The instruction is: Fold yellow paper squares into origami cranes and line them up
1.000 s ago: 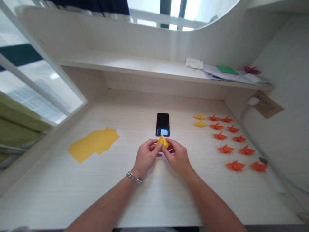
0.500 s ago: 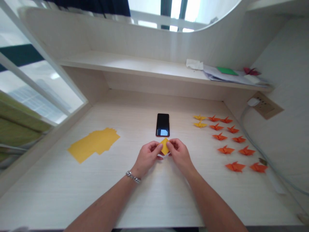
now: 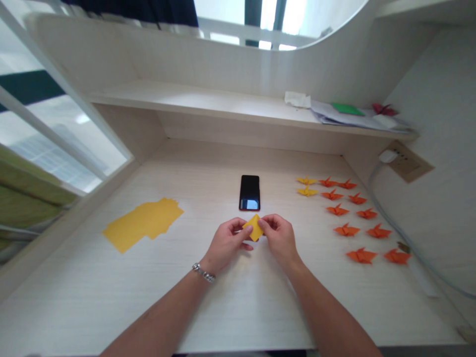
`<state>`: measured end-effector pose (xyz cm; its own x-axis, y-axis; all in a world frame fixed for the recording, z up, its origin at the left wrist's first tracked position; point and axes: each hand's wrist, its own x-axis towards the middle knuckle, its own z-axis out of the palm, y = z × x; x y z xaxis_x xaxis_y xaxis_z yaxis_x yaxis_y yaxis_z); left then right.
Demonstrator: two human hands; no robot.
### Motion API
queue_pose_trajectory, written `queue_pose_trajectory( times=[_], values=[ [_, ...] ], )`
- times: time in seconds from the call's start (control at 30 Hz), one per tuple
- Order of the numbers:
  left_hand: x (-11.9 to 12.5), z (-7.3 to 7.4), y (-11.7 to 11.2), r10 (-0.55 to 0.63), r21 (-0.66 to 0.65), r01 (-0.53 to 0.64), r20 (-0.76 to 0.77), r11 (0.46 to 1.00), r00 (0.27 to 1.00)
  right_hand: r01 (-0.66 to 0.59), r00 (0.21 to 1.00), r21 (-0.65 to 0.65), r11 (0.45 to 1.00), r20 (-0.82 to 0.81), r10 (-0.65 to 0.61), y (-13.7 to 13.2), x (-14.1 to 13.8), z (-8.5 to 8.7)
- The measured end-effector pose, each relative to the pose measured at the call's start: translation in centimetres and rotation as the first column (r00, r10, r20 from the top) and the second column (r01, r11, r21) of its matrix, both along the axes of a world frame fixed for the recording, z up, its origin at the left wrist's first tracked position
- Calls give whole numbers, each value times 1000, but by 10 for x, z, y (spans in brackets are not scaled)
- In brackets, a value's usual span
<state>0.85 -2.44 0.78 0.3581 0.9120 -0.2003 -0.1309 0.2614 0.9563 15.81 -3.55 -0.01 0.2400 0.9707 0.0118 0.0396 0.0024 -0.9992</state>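
A small folded square of yellow origami paper [image 3: 254, 228] is held between my two hands, one corner pointing away from me. My left hand [image 3: 231, 239] pinches its left side, thumb on top and fingers beneath. On the right edge, my right hand [image 3: 278, 235] grips the paper between thumb and forefinger. The undersides of the fingers are partly hidden. Just beyond the paper lies a dark phone [image 3: 250, 192], flat on the white desk [image 3: 208, 178].
A fanned stack of yellow paper sheets [image 3: 143, 223] lies at left. At right are two yellow paper cranes [image 3: 307, 191] and several orange paper cranes [image 3: 346, 230]. A cable [image 3: 394, 225] runs from the wall socket [image 3: 409, 161]. Above, a shelf [image 3: 223, 104] holds papers.
The folded paper has turned slightly and shows more of its face. My right fingers have shifted up towards its upper right edge; my left hand still grips it.
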Motion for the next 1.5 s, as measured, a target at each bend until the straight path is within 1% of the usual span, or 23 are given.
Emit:
queue_pose_trajectory(
  times=[0.2, 0.4, 0.47, 0.6, 0.7, 0.93, 1.0, 1.07, 1.13, 1.23, 1.3, 1.4, 1.5],
  values=[
    [4, -2, -2, 20, -30, -17, 95, 999, 995, -26, 995, 32, 999, 98, 23, -6, -5, 5],
    [3, -5, 0, 82, -38, -78, 111, 996, 991, 5, 964, 132, 991, 263, -40, -8, -7, 2],
    [3, -5, 0, 96, -42, -91, 120, 995, 988, 21, 961, 156, 987, 270, -63, -8, -8, 0],
    [3, -8, 0, 106, -35, -102, 139, 994, 985, 59, 967, 163, 985, 236, -97, -10, -10, 0],
    [3, -9, 1, 113, -21, -111, 143, 994, 983, 73, 958, 177, 981, 260, -118, -11, -11, 0],
    [3, -7, 1, 121, -34, -117, 164, 993, 979, 34, 921, 300, 953, 361, -146, -13, -11, -1],
    [3, -5, 1, 120, -30, -117, 165, 993, 979, 19, 918, 315, 949, 371, -142, -13, -11, 0],
    [3, -4, 0, 123, -13, -123, 152, 992, 981, 4, 926, 291, 957, 359, -113, -12, -11, 0],
    [3, -2, 0, 131, 26, -134, 110, 991, 985, -12, 943, 230, 973, 326, -66, -11, -11, 1],
    [4, 0, -2, 135, 82, -138, 36, 987, 990, -22, 970, 126, 992, 245, -9, -8, -9, 1],
    [4, 1, -2, 127, 91, -128, 16, 988, 992, -22, 983, 83, 996, 183, 6, -6, -7, 1],
    [4, 2, -3, 117, 76, -118, 9, 990, 993, -25, 991, 57, 998, 130, 17, -4, -6, 1],
    [4, 0, -2, 115, 49, -116, 18, 992, 993, -24, 989, 60, 998, 145, 15, -5, -6, 2]
  ],
)
